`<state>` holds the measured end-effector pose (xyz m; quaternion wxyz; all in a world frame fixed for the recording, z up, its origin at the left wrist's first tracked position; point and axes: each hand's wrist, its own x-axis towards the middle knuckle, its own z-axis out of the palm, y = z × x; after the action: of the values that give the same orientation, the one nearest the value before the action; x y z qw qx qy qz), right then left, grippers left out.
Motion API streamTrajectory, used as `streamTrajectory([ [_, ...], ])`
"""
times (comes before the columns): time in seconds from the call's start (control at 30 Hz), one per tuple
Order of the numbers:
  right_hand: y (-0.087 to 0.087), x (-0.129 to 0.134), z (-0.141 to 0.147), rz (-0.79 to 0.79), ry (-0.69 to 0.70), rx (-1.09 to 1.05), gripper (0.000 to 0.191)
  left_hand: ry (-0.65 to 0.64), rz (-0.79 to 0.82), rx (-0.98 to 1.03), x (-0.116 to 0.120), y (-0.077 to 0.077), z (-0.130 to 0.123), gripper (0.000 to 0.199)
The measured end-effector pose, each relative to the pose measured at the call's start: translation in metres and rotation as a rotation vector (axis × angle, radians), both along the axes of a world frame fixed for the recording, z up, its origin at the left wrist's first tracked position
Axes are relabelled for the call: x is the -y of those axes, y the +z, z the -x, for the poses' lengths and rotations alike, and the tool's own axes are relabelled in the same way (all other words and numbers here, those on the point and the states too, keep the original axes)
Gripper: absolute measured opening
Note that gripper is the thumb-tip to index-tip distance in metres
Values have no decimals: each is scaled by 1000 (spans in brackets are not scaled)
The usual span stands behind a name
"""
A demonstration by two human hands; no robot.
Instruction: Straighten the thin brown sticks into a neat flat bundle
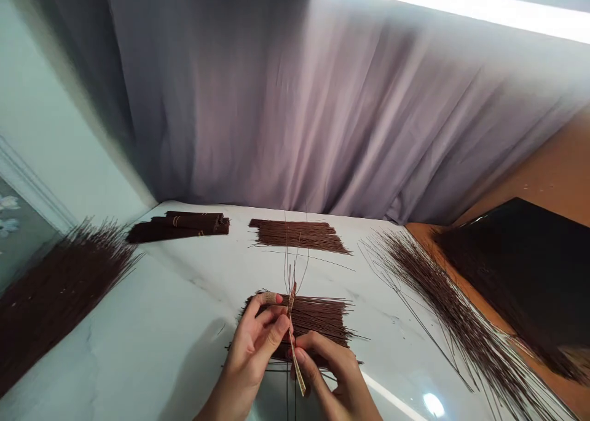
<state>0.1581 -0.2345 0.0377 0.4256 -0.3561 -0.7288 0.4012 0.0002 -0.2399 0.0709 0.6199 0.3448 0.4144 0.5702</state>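
My left hand (258,335) pinches a narrow woven strip (297,367) with thin dark strands sticking out above and below it. Close on its right, my right hand (329,365) has thumb and index finger closed at the strip's lower part. The strip stands nearly upright, with its pale lower end pointing down between the hands. Beneath both hands lies a pile of short dark brown sticks (322,318) on the white marbled table (138,322); the hands hide part of it.
Farther back lie another brown stick pile (295,235) and tied dark bundles (184,225). Long brown strands spread at the left (59,286) and right (442,292). A black object (520,279) stands at the far right. Behind the table hangs a grey curtain (276,101).
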Motion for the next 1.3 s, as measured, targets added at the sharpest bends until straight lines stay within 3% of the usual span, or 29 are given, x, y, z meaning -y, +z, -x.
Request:
streamTrajectory([
  [0.23,0,6,-1,32,-20,59,25,104,-4,64,3,-6,-11,35],
  [0.43,-3,4,2,-62,-29,2,23,138,-12,66,3,-5,-14,34],
  [0.93,-7,3,3,-17,-13,17,30,104,-10,121,3,-8,-15,34],
  [1.07,3,4,5,-15,-30,-33,30,112,76,178,1,-11,-13,30],
  [1.2,27,-5,-13,53,-199,6,34,286,174,191,-19,-6,21,29],
  [1.3,42,-25,-62,-13,-410,142,37,371,134,33,-41,7,82,30],
])
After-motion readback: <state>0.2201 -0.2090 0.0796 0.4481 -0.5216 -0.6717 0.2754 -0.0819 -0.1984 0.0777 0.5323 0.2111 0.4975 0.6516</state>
